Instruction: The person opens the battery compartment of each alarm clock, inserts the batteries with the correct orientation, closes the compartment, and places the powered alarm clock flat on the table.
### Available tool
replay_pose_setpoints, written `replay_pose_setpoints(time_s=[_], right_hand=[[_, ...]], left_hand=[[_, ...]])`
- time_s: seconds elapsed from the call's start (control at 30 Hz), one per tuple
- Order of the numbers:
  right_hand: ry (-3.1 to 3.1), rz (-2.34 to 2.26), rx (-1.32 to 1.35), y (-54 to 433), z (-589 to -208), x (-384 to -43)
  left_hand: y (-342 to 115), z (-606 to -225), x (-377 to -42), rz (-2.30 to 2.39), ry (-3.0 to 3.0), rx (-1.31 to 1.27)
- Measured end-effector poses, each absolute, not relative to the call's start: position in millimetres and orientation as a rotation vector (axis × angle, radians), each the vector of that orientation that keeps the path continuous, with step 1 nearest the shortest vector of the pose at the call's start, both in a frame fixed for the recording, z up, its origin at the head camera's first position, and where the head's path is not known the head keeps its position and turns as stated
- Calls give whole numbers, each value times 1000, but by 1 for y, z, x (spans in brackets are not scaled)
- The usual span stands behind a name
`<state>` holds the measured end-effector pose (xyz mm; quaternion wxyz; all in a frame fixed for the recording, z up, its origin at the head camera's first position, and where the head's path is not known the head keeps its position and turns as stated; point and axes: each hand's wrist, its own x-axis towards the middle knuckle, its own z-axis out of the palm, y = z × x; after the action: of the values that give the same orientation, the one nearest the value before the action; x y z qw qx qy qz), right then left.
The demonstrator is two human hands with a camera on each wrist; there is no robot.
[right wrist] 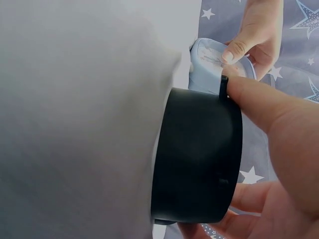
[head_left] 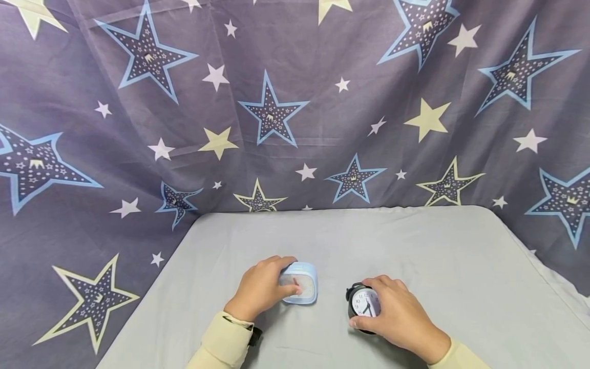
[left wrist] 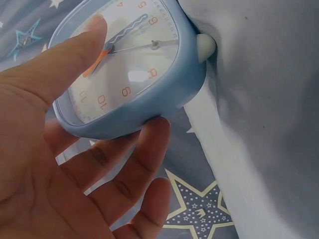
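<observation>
A light blue square alarm clock (head_left: 311, 287) stands on the grey cloth, and my left hand (head_left: 264, 288) grips it. In the left wrist view the thumb lies across the face of the blue clock (left wrist: 164, 94) while the fingers curl beneath its side. A small white foot of it meets the cloth. To the right, my right hand (head_left: 400, 313) holds a round black alarm clock (head_left: 364, 303) with a white dial. The right wrist view shows the black casing (right wrist: 197, 159) with thumb and fingers around it; part of its dial is hidden by the hand.
Grey cloth (head_left: 350, 241) covers the table. Behind and at both sides hangs a dark purple-grey curtain (head_left: 318, 123) with a star print. The two clocks stand a short way apart.
</observation>
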<state>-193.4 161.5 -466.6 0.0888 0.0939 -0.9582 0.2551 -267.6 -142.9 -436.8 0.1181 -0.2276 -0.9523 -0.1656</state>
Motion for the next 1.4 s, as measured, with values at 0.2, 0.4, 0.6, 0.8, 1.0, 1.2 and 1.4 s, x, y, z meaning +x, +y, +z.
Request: replay_pose_setpoints(time_s=[0.2, 0.4, 0.6, 0.8, 1.0, 1.2, 1.4], right_hand=[[-2854, 733, 291, 162, -465, -194], [-2854, 718, 302, 163, -466, -193], [-2842, 738, 317, 164, -466, -192], [-2843, 789, 321, 164, -466, -190], [-2848, 787, 318, 167, -465, -186], [-2846, 795, 321, 172, -462, -182], [-2845, 803, 314, 177, -460, -177]], left_hand=[[-143, -436, -268, -499, -2788, -674], [-143, -435, -268, -478, -2803, -674], [-142, -435, -266, -406, -2779, -675], [-143, -434, -264, -386, -2731, -708], [-142, -433, -264, -427, -2723, -750], [-142, -432, -264, -455, -2738, -750], [-143, -429, -265, -426, -2738, -767]])
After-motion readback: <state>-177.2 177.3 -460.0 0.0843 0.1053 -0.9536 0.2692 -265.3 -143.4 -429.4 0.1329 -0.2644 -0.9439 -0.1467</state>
